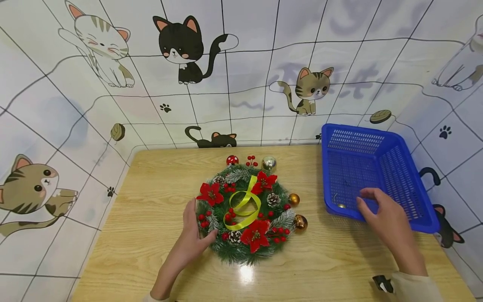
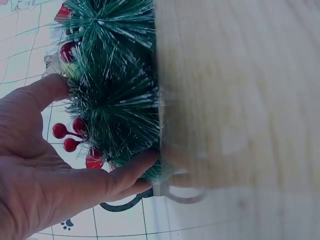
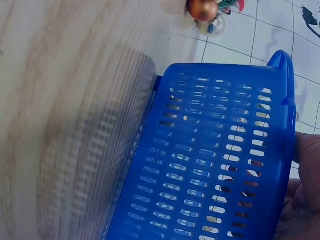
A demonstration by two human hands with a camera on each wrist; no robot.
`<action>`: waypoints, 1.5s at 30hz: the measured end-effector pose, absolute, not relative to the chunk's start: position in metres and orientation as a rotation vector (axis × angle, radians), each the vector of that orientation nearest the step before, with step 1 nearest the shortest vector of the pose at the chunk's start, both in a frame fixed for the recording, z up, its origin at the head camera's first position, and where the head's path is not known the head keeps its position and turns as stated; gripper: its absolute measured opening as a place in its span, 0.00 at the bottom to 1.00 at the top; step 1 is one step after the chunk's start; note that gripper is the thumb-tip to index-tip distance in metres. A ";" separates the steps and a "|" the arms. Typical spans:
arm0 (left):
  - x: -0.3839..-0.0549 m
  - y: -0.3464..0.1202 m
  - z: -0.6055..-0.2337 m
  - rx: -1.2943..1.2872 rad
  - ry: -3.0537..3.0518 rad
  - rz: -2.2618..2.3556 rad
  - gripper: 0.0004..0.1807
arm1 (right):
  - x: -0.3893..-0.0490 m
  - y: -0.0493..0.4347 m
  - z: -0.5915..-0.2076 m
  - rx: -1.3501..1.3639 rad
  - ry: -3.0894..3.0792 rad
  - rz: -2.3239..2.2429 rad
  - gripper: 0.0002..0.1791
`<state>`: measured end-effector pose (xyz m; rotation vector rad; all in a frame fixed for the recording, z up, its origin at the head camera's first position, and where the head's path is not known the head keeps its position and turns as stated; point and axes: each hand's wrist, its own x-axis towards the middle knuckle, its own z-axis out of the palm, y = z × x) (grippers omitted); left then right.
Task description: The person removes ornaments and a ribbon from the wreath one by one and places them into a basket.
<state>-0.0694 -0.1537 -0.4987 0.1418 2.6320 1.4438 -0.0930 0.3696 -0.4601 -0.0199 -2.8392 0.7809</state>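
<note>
A green Christmas wreath point(image 1: 256, 253) with red poinsettias, pine cones and berries lies on the table. My left hand point(image 1: 194, 237) holds its left edge, thumb over the greenery and fingers along the outer side. A loosely curled yellow ribbon point(image 1: 258, 206) lies over the wreath's middle. At the right, my right hand point(image 1: 386, 220) reaches over the near rim of a blue plastic basket point(image 1: 377, 180), thumb and forefinger apart with nothing seen between them. A small gold spot point(image 1: 341, 206) shows in the basket left of the thumb. In the right wrist view the basket's rim hides most of this hand.
Copper-coloured ornament balls point(image 1: 300, 222) sit at the wreath's right edge. Behind it are a silvery ball point(image 1: 269, 163), a spotted red ball point(image 1: 232, 160) and a berry sprig point(image 1: 251, 161). A cat-patterned sheet point(image 1: 249, 75) stands round the wooden table point(image 1: 151, 197).
</note>
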 end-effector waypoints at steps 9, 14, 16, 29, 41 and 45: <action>-0.071 -0.158 -0.495 0.196 2.570 1.444 0.59 | -0.091 0.364 -0.459 0.018 -2.807 0.780 0.21; -0.072 -0.161 -0.496 0.225 2.563 1.423 0.56 | -0.089 0.361 -0.459 0.030 -2.796 0.810 0.20; -0.071 -0.161 -0.497 0.240 2.571 1.423 0.55 | -0.088 0.359 -0.459 0.045 -2.789 0.838 0.20; -0.066 -0.153 -0.498 0.217 2.613 1.468 0.58 | -0.086 0.352 -0.460 0.105 -2.687 0.871 0.18; -0.064 -0.144 -0.499 0.145 2.629 1.465 0.67 | -0.082 0.331 -0.464 0.175 -2.590 0.883 0.17; -0.064 -0.143 -0.501 0.136 2.643 1.448 0.71 | -0.082 0.323 -0.465 0.203 -2.548 0.905 0.17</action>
